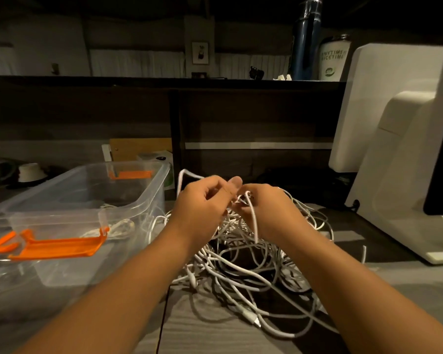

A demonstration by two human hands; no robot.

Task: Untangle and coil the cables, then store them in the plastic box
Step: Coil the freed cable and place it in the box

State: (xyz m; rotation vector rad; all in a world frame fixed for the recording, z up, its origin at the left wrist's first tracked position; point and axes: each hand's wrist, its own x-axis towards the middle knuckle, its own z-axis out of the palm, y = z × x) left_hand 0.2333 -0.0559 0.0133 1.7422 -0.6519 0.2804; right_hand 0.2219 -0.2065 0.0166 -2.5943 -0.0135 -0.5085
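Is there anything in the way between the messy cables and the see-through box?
Nothing visible does. The plastic box stands open-topped just beside the white cables, on their left. The left hand and right hand both pinch strands; the cables only need lifting over the box's wall.

Grey wood-grain desk. Holds a clear plastic box with orange latches at left, a tangled heap of white cables just beside it, a white monitor base at right, a thin black cord in front.
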